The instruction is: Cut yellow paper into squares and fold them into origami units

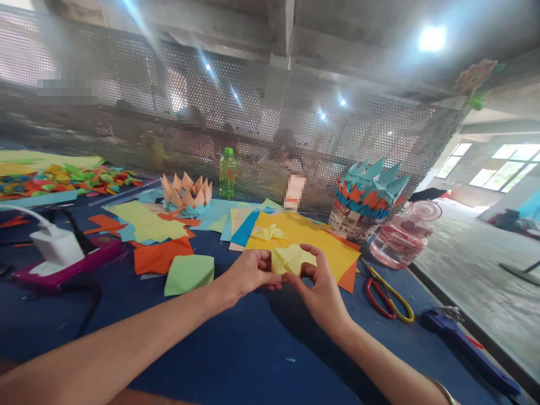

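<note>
Both my hands pinch a small folded piece of pale yellow paper (291,259) above the blue table (236,349). My left hand (250,273) grips its left side with fingers curled. My right hand (317,287) holds its right side between thumb and fingers. Just behind the piece lies a stack of yellow and orange paper sheets (312,239), with another folded yellow piece (270,232) on top.
Red-and-yellow scissors (388,295) lie right of my hands, beside a pink jar (400,236) and a basket of blue-orange folded paper (369,197). Loose sheets (160,236), an orange paper crown (185,190), a green bottle (228,173), a white charger (57,244) sit left. A perforated screen (253,112) stands behind.
</note>
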Demonstrator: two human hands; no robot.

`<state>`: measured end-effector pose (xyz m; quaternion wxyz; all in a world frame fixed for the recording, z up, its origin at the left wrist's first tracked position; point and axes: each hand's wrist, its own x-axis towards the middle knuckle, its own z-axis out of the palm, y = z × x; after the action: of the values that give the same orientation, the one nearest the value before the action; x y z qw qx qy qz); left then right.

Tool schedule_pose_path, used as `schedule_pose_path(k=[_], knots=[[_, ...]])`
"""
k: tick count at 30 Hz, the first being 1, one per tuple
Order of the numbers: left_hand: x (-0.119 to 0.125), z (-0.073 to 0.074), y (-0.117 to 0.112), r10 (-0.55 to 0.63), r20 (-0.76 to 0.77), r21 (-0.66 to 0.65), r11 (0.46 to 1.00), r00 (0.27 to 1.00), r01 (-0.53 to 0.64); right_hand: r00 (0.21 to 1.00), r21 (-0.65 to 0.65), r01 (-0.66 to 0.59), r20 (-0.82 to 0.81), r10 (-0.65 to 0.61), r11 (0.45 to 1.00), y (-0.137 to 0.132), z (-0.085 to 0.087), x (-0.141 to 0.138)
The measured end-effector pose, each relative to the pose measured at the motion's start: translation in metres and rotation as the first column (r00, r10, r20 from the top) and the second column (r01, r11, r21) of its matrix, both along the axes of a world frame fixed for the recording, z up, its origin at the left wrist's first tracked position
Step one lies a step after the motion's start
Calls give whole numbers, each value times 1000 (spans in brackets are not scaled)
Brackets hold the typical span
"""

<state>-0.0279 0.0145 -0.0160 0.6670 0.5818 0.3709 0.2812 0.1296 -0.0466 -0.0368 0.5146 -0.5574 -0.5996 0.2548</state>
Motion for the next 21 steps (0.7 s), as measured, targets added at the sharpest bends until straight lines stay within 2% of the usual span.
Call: schedule_pose_path(k=[8,16,21], knots=[[-1,-1,3,46,18,-1,999,999,-46,1000,14,2,21,-2,1000,3,-3,4],[-1,1,0,23,6,28,999,1000,-24,985,-44,-101,-146,94,994,-2,2,-1],[-2,0,1,-25,51,51,998,998,22,941,-60,-210,-283,185,976,0,6,0]])
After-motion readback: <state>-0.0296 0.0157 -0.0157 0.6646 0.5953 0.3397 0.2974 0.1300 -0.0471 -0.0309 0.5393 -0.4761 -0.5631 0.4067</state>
